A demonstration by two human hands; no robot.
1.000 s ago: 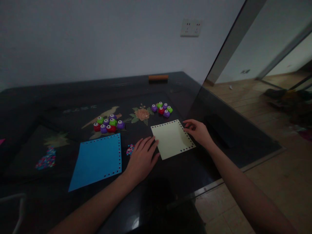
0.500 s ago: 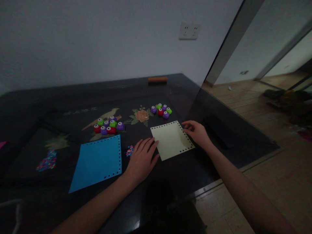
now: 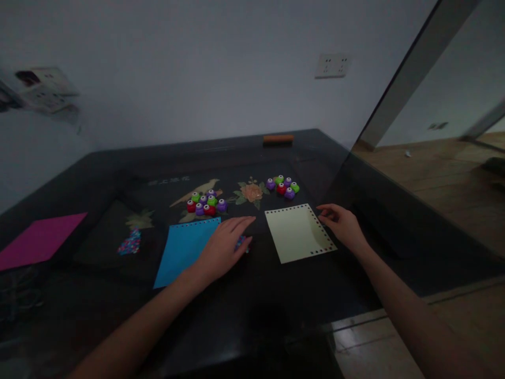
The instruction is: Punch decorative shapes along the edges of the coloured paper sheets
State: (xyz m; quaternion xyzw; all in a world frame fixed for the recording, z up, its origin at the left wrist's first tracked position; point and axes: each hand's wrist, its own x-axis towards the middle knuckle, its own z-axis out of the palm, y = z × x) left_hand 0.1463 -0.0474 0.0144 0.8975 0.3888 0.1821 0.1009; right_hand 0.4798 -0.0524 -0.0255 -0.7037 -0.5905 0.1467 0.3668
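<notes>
A pale yellow square of paper [image 3: 298, 237] lies on the dark table, small dark dots lining its top and right edges and part of the bottom. My right hand [image 3: 344, 227] is at its upper right edge, fingers curled and thumb near the index fingertip; anything pinched there is too small to make out. Left of the paper, my left hand [image 3: 224, 243] is open, fingers stretched out over a small heap of colourful bits [image 3: 241, 242], partly hiding it. That hand also covers the right side of a blue paper [image 3: 183, 247] with dots along its top edge.
Purple, green and red eye-topped pieces stand in a left cluster [image 3: 207, 202] and a right cluster [image 3: 283, 187]. Another heap of coloured bits [image 3: 130, 243] and a magenta sheet [image 3: 39, 239] lie to the left. A brown roll [image 3: 278, 139] rests by the wall.
My left hand has left the yellow paper's left edge and moved left over the small heap and blue paper. My right hand stays by the right edge. The view has turned left.
</notes>
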